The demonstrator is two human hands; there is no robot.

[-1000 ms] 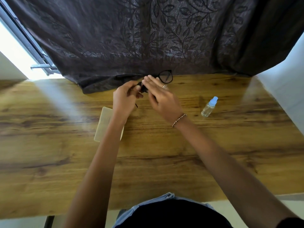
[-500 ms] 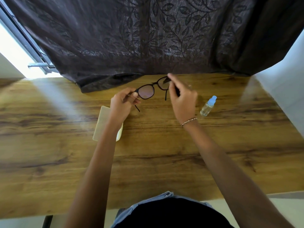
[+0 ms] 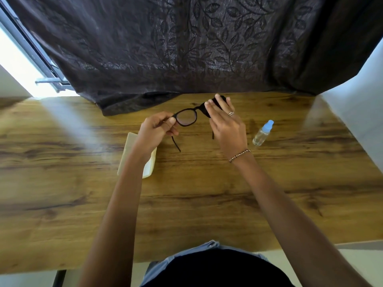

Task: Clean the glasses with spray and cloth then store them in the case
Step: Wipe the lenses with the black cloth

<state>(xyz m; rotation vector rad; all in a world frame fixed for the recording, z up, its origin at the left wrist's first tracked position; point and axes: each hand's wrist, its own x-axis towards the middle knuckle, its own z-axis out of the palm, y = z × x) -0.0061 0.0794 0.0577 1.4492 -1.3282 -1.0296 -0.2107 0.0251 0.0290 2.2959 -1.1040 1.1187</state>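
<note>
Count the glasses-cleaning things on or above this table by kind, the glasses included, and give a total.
glasses: 1
cloth: 1
spray bottle: 1
case: 1
Total: 4

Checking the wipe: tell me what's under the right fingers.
Under the right hand: a dark cloth covering one lens of the glasses. That lens and the thumb are hidden.

Hard daylight from the window [image 3: 14, 59] at upper left, blown out to white, lays a pale glare streak across the table [image 3: 62, 125]. The curtain [image 3: 186, 48] reads dim. Edges bow (wide-angle lens); the glasses [image 3: 186, 120] at centre look sharp.
</note>
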